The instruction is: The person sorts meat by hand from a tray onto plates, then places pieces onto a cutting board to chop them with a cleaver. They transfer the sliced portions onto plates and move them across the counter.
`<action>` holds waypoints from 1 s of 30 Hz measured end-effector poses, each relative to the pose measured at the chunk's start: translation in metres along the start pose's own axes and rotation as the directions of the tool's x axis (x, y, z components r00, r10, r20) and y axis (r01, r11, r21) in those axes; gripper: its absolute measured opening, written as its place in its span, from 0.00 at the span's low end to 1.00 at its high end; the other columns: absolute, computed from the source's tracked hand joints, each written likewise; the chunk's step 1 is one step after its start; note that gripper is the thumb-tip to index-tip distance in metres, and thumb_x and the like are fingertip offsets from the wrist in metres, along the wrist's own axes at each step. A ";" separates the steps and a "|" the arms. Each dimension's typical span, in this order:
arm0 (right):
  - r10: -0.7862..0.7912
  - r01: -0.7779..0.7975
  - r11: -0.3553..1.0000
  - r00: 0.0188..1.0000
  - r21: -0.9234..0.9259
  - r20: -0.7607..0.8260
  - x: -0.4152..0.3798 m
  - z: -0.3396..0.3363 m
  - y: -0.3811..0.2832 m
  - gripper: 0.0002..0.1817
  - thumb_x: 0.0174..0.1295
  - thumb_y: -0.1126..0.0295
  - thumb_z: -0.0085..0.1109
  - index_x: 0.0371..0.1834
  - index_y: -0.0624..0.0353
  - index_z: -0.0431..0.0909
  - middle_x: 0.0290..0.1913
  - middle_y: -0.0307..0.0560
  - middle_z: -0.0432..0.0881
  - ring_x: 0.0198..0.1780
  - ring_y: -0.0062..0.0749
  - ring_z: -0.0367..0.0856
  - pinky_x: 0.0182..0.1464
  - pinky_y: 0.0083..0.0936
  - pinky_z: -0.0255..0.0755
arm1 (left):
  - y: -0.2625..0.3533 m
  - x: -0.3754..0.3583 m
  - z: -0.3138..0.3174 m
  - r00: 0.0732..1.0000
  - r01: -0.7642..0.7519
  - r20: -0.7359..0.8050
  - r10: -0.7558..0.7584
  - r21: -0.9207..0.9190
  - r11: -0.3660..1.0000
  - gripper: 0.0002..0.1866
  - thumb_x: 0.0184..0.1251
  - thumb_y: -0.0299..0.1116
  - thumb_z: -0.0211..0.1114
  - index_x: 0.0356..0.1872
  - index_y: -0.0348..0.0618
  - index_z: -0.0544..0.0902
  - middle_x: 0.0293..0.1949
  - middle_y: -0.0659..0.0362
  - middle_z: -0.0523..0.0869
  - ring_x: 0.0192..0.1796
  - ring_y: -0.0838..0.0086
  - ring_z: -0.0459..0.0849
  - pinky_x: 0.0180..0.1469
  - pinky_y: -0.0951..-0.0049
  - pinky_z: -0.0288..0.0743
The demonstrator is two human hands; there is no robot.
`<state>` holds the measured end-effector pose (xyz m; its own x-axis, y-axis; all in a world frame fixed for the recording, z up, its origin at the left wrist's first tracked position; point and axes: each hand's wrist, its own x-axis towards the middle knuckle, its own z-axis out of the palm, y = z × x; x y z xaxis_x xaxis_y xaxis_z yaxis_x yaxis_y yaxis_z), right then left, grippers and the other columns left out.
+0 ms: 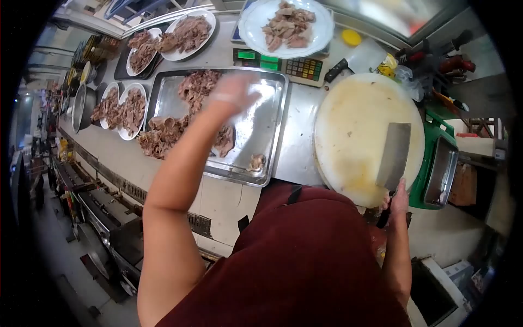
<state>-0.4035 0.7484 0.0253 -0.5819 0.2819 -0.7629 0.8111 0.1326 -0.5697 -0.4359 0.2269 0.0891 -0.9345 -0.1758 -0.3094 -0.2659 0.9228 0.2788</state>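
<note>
My left hand is smeared by motion above the metal tray, near the heaps of cooked meat; its fingers cannot be made out. My right hand is closed on the handle of a cleaver, whose broad blade lies over the right part of the round white cutting board. A small pale piece sits near the tray's front right corner. Behind the tray, a white plate of sliced meat rests on a digital scale.
Several plates of meat stand at the back left, with a metal bowl farther left. A second knife lies behind the board. A green bin with a metal pan stands at the right.
</note>
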 end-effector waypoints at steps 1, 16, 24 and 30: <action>0.021 -0.021 1.000 1.000 0.009 -0.009 -0.002 0.001 -0.002 0.36 0.66 0.28 0.39 0.19 0.51 0.65 0.12 0.35 0.62 0.12 0.27 0.61 0.17 0.28 0.57 | -0.006 -0.020 0.025 0.993 0.005 0.114 -0.013 0.071 0.997 0.26 0.65 0.46 0.65 0.62 0.47 0.78 0.57 0.47 0.83 0.57 0.56 0.83 0.63 0.61 0.74; -0.068 0.068 0.998 0.998 0.008 -0.001 -0.001 0.005 -0.001 0.30 0.72 0.37 0.40 0.33 0.54 0.70 0.15 0.38 0.63 0.12 0.27 0.60 0.16 0.26 0.58 | 0.066 -0.042 0.146 0.865 -0.453 -0.375 0.333 -0.303 0.838 0.08 0.59 0.32 0.63 0.39 0.44 0.82 0.38 0.48 0.83 0.42 0.51 0.82 0.44 0.56 0.78; -0.223 0.243 0.899 0.970 -0.365 0.098 -0.032 -0.001 0.012 0.30 0.75 0.45 0.39 0.43 0.65 0.78 0.32 0.57 0.79 0.33 0.42 0.78 0.37 0.34 0.72 | 0.192 0.003 0.210 0.566 -0.822 -0.328 0.756 -0.159 0.546 0.10 0.59 0.31 0.65 0.42 0.49 0.84 0.37 0.55 0.83 0.41 0.57 0.82 0.41 0.59 0.79; -0.380 0.479 0.549 0.873 -0.685 0.306 -0.083 0.018 -0.009 0.27 0.75 0.50 0.40 0.58 0.62 0.78 0.53 0.62 0.82 0.56 0.57 0.80 0.57 0.37 0.73 | 0.174 -0.004 0.224 0.558 -0.805 -0.476 0.680 -0.114 0.582 0.09 0.59 0.31 0.65 0.40 0.48 0.85 0.37 0.56 0.84 0.41 0.60 0.83 0.41 0.61 0.80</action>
<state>-0.3640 0.7070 0.0881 -0.8342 -0.0948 -0.5433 0.2075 0.8587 -0.4685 -0.4258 0.4651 -0.0643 -0.8151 0.3660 0.4491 0.5709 0.6393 0.5151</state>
